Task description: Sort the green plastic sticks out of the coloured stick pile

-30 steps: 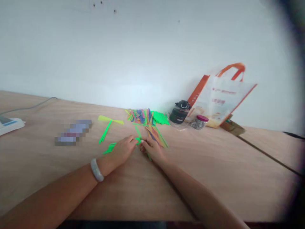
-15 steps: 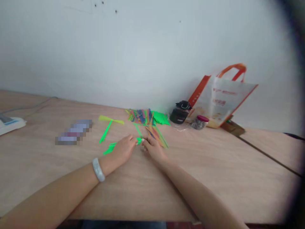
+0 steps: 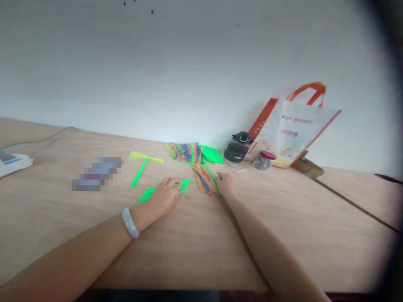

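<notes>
My left hand (image 3: 163, 193), with a pale bangle at the wrist, rests low over the table, its fingers closed around thin green sticks (image 3: 147, 194) that poke out on both sides. My right hand (image 3: 226, 184) is at the right edge of a loose bunch of orange, blue and green strips (image 3: 203, 178). Its fingers are bent together; whatever may be between them is too blurred to make out. Beyond my left hand lies a yellow propeller blade (image 3: 138, 155) with green sticks (image 3: 139, 173) meeting its middle.
Against the wall lie a multicoloured pile of strips (image 3: 185, 153) and a green stack (image 3: 212, 154). To the right stand a dark bottle (image 3: 236, 150), a jar with a pink lid (image 3: 265, 161) and a bag (image 3: 296, 130). A blurred-out object (image 3: 98, 174) and a white device (image 3: 15, 164) are left.
My hands were close together at a small green piece; my right hand has moved right to the coloured strips. My left hand has stayed nearly in place, and more green stick ends show beyond its fingers.
</notes>
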`<state>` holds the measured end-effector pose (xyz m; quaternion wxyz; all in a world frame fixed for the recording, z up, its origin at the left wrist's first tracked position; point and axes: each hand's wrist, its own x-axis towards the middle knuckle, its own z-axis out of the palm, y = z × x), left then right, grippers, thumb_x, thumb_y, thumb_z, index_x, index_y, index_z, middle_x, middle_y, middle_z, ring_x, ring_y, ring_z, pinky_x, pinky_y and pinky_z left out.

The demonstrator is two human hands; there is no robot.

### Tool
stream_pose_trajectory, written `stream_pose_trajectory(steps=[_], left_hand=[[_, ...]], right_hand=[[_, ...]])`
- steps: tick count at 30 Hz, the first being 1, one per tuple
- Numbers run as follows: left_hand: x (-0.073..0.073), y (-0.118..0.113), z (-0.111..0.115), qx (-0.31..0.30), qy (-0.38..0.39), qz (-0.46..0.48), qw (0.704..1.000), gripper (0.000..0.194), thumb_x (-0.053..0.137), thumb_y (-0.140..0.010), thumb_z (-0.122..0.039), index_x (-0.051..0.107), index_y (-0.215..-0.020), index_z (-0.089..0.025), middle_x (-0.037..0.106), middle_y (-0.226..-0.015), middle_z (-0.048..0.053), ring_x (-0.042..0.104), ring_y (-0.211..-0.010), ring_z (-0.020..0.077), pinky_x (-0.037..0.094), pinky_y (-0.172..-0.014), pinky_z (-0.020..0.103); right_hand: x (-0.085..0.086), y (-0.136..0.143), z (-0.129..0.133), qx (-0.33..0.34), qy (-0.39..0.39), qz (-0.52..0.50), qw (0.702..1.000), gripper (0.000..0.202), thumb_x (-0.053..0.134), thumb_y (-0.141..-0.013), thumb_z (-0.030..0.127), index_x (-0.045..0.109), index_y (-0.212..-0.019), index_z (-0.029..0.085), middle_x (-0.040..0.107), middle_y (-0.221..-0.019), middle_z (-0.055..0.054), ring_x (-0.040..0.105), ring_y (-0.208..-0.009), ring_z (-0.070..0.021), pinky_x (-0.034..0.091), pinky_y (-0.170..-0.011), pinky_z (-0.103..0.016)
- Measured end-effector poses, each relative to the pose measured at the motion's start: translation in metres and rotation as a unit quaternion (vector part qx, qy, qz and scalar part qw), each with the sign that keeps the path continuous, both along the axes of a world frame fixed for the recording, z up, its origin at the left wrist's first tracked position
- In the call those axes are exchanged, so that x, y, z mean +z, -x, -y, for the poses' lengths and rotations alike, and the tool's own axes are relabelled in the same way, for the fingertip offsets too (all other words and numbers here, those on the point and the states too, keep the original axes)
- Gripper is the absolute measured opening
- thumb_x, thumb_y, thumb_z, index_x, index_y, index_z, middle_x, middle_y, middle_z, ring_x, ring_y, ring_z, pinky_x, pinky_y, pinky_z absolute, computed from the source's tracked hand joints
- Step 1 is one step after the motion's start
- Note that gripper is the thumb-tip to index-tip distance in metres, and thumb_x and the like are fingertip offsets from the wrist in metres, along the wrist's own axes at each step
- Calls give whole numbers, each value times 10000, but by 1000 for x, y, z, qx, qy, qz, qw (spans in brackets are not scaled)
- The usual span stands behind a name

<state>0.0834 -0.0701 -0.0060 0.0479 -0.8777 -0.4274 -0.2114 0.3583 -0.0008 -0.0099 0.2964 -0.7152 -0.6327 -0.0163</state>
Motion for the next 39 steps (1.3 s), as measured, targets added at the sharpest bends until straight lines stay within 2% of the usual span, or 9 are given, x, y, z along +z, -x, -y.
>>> stream_pose_trajectory(steps=[3, 9, 17, 21, 25, 27, 32, 35, 39], left_hand=[[-8, 3, -3, 17, 3, 9, 1000, 344, 456, -849, -152, 528, -1185, -150, 515, -1217, 122, 441, -1156, 237, 384, -987, 404], [-13, 8, -8, -2, 33, 12, 999, 316, 420, -863, -151, 532, -1158, -151, 570, -1129, 112, 504, -1066, 220, 425, -933, 390], [-9, 6, -7, 1, 27, 19, 999, 308, 437, -861, -174, 542, -1151, -174, 578, -1127, 94, 506, -1065, 214, 422, -931, 380], [3, 21, -18, 69, -19, 14, 997, 277, 405, -883, -175, 566, -1108, -169, 573, -1131, 92, 511, -1048, 212, 414, -934, 364], [12, 55, -39, 238, -30, 0, 971, 272, 421, -865, -179, 571, -1092, -157, 545, -1147, 127, 518, -1029, 254, 454, -849, 375], [13, 73, -48, 294, -13, -15, 955, 286, 427, -860, -198, 567, -1101, -136, 557, -1099, 149, 533, -1010, 274, 465, -816, 378], [10, 93, -58, 315, 53, -22, 948, 295, 371, -864, -180, 610, -1026, -119, 603, -986, 151, 589, -909, 252, 476, -789, 356], [13, 89, -57, 318, 54, -9, 946, 302, 355, -872, -173, 619, -1008, -115, 592, -1005, 149, 594, -898, 242, 477, -782, 341], [15, 72, -49, 281, 33, 16, 959, 319, 360, -894, -190, 570, -1132, -167, 556, -1072, 99, 593, -880, 197, 477, -766, 298]], right_hand=[[-3, 2, 2, 5, 23, 38, 999, 326, 409, -814, 152, 703, -951, 120, 648, -953, -148, 576, -936, -227, 407, -830, -313], [-2, 11, 7, 22, 31, 90, 995, 293, 418, -835, 175, 708, -864, 137, 638, -903, -137, 570, -900, -219, 404, -809, -301], [-2, 12, 10, 25, 16, 104, 994, 311, 401, -857, 187, 687, -970, 135, 635, -944, -142, 569, -915, -219, 403, -827, -305], [-2, 16, 13, 25, -5, 99, 995, 324, 412, -861, 204, 654, -1065, 132, 618, -1025, -146, 543, -986, -230, 388, -880, -320], [0, 26, 20, 52, -23, 94, 994, 332, 402, -879, 248, 642, -1086, 149, 608, -1033, -126, 527, -989, -223, 393, -871, -319], [1, 34, 24, 72, -26, 97, 992, 331, 389, -887, 255, 644, -1076, 161, 607, -1018, -117, 524, -974, -218, 398, -858, -320], [6, 50, 35, 132, -51, 94, 985, 308, 406, -877, 245, 652, -1050, 177, 604, -1027, -114, 515, -977, -223, 409, -864, -338], [9, 56, 41, 169, -60, 61, 982, 296, 421, -865, 245, 659, -1034, 197, 610, -1015, -106, 527, -975, -223, 418, -870, -351], [10, 63, 44, 208, -67, -53, 974, 330, 394, -877, 330, 644, -1062, 218, 615, -1061, -83, 544, -991, -216, 438, -838, -339]])
